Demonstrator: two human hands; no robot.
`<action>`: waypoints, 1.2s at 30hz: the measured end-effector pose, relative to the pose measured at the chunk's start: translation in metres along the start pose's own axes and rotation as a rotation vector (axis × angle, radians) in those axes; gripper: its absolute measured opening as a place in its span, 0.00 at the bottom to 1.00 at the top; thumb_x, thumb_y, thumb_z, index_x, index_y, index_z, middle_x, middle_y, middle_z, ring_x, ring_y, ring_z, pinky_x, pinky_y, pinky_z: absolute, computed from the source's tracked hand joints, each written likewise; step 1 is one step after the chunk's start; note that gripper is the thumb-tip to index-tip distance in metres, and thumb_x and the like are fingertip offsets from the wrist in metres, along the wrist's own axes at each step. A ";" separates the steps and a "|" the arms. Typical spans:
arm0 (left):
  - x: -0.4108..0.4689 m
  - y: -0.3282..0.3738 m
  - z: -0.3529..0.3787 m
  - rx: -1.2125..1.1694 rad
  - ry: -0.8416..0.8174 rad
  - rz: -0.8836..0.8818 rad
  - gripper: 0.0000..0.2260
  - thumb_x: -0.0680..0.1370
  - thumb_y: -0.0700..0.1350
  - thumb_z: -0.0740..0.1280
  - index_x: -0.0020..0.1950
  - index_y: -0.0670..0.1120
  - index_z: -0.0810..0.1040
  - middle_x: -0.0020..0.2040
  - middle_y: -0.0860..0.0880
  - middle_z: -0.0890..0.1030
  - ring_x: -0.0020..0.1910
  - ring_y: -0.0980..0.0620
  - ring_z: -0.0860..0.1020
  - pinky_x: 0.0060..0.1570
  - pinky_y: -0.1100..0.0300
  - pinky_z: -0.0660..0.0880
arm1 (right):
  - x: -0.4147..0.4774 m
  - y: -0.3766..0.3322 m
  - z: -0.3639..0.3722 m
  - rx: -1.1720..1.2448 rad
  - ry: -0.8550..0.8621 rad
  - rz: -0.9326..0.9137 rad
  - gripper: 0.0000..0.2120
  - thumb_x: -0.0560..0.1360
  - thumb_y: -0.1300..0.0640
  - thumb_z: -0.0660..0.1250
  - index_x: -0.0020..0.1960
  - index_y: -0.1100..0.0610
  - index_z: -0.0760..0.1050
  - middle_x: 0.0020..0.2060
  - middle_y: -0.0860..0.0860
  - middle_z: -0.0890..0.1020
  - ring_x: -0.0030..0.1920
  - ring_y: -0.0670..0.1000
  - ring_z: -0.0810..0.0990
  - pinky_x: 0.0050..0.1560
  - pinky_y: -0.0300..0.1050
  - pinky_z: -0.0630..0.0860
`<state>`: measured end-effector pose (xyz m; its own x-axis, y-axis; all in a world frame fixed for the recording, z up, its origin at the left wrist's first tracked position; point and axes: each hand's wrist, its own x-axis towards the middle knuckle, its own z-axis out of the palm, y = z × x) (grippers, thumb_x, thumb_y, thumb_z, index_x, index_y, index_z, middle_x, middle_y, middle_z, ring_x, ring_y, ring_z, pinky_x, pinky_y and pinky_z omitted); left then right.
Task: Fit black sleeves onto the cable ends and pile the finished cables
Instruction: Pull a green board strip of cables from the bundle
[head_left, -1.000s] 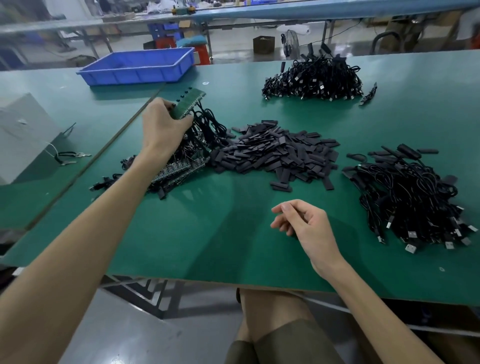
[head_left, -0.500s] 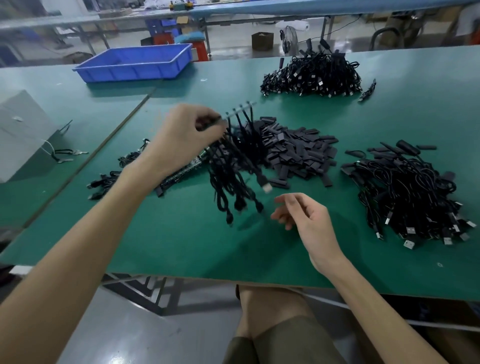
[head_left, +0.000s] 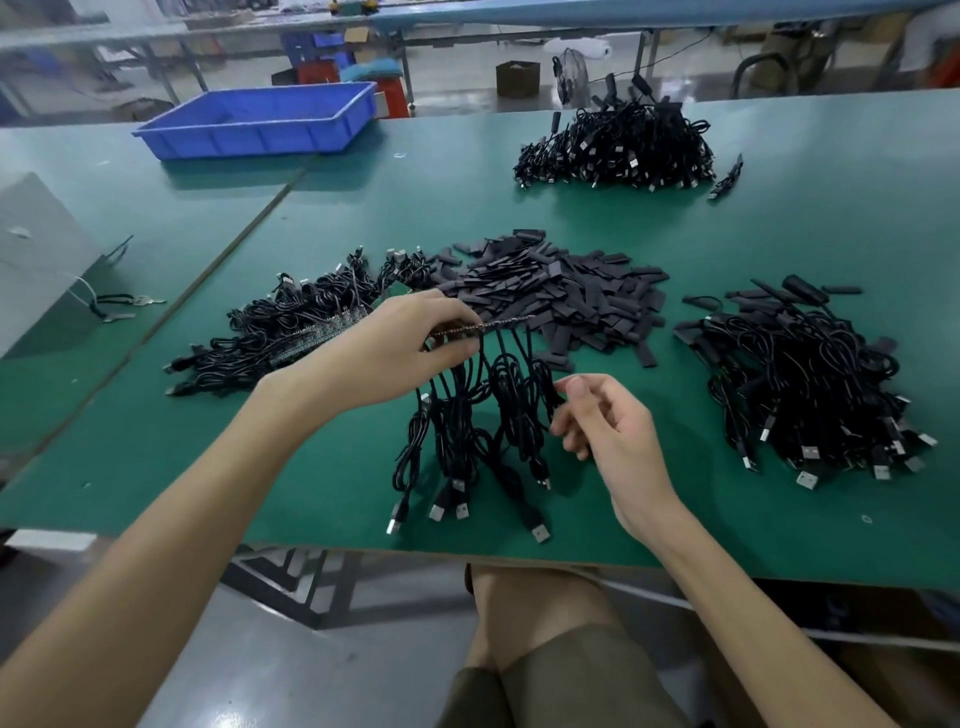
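Left hand pinches a narrow green board strip hung with black USB cables at frame centre; right hand hovers beside them, loosely curled, empty. Likely next: free one cable end, fetch a flat black sleeve above.

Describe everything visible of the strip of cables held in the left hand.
The strip is thin, dark and speckled, seen edge-on, held roughly level above the green table. The left hand pinches its left end. Several black cables hang from it in loops, their silver-tipped plugs lying on the table. The right hand is loosely curled beside the rightmost cable; contact is unclear.
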<state>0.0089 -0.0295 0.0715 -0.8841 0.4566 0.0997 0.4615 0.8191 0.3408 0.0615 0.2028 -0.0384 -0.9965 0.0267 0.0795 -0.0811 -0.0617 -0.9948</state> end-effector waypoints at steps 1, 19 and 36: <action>-0.001 0.002 0.003 0.002 0.020 -0.001 0.16 0.82 0.53 0.65 0.69 0.52 0.76 0.57 0.56 0.75 0.55 0.56 0.75 0.60 0.60 0.70 | 0.000 0.000 0.000 -0.001 0.001 0.003 0.19 0.78 0.41 0.64 0.55 0.56 0.79 0.35 0.50 0.83 0.33 0.46 0.77 0.33 0.36 0.72; 0.005 0.030 0.015 0.020 0.041 0.050 0.18 0.81 0.62 0.61 0.68 0.58 0.78 0.60 0.58 0.78 0.60 0.55 0.76 0.62 0.50 0.74 | -0.002 0.001 0.002 -0.045 -0.093 -0.022 0.20 0.81 0.42 0.64 0.43 0.57 0.83 0.33 0.52 0.84 0.33 0.48 0.79 0.33 0.38 0.73; 0.017 0.050 0.027 0.104 0.031 0.141 0.11 0.82 0.57 0.64 0.50 0.50 0.76 0.45 0.55 0.76 0.46 0.51 0.76 0.43 0.51 0.74 | 0.000 -0.002 -0.003 0.021 0.017 -0.105 0.05 0.80 0.44 0.69 0.55 0.40 0.81 0.47 0.44 0.83 0.42 0.45 0.79 0.38 0.41 0.77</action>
<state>0.0190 0.0285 0.0648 -0.8109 0.5603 0.1690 0.5852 0.7797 0.2227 0.0616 0.2060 -0.0366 -0.9820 0.0509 0.1821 -0.1857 -0.0790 -0.9794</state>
